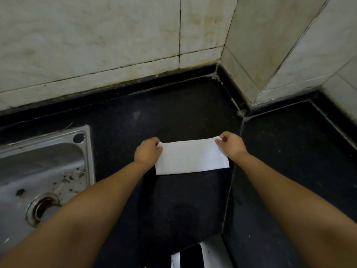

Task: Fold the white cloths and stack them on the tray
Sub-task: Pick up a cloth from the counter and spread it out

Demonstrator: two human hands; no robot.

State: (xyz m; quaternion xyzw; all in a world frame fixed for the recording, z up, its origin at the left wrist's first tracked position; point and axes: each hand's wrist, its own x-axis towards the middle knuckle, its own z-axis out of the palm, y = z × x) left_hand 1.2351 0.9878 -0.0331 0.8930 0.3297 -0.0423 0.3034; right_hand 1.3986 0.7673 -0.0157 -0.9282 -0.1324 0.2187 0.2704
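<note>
White cloth (191,156), mid-frame on the dark worktop (189,200), judged light and limp; far corners are pinched by left hand (147,150) and right hand (231,145), best kept there.

A black stone counter (173,117) carries a folded white cloth (191,157) — flat on it — beside a set-in steel sink (44,171).

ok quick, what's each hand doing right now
Left hand: pinching the far left corner of the white cloth.
Right hand: pinching the far right corner of the same cloth.
</note>
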